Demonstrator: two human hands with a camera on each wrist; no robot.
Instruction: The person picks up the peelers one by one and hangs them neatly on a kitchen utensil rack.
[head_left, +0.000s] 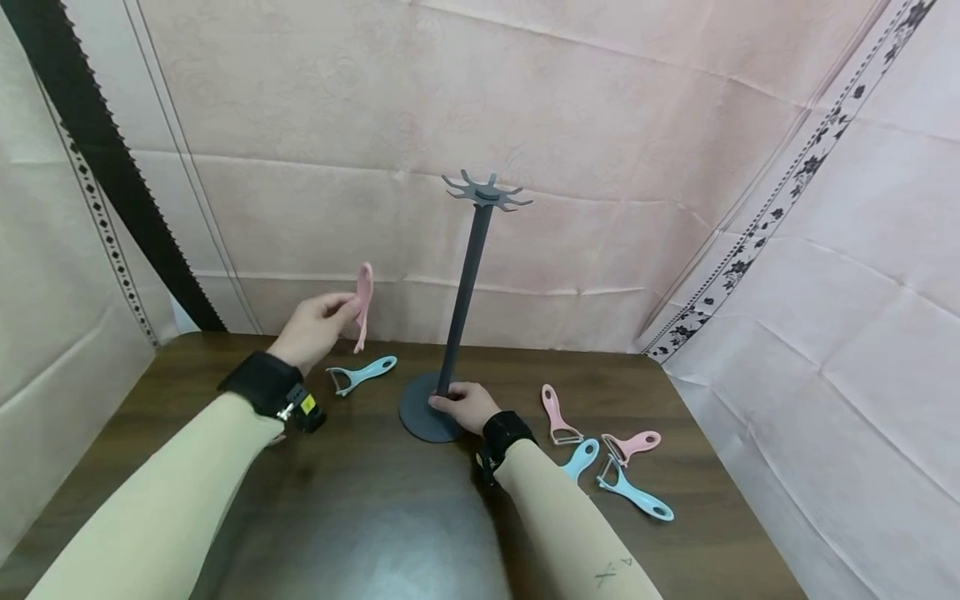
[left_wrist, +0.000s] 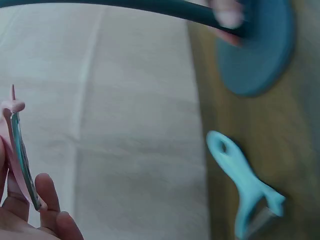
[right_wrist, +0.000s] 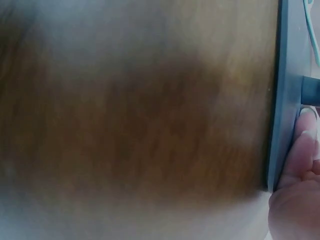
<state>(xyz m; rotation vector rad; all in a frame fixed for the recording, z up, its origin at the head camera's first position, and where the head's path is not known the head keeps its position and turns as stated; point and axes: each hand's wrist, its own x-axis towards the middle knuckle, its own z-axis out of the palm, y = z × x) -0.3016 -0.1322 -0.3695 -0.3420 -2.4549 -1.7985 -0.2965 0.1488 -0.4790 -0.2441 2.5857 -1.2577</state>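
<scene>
My left hand (head_left: 313, 329) pinches a pink peeler (head_left: 363, 304) between thumb and fingers, raised above the back left of the table. The left wrist view shows that peeler (left_wrist: 19, 155) edge-on, with the fingers about it. A dark grey stand (head_left: 467, 292) rises from a round base (head_left: 420, 408) to a ring of curved hooks (head_left: 487, 193) with nothing hanging on them. Low on the pole, my right hand (head_left: 472, 407) holds the stand, its fingers close over the base. On the table between left hand and stand lies a light blue peeler (head_left: 367, 372).
Right of the stand lie two pink peelers (head_left: 552, 408) and two blue peelers (head_left: 637, 496), one partly hidden by my right forearm. Something pinkish shows under my left wrist, mostly covered. Pale cloth (head_left: 300, 200) hangs behind the wooden table (head_left: 360, 517) and at its sides.
</scene>
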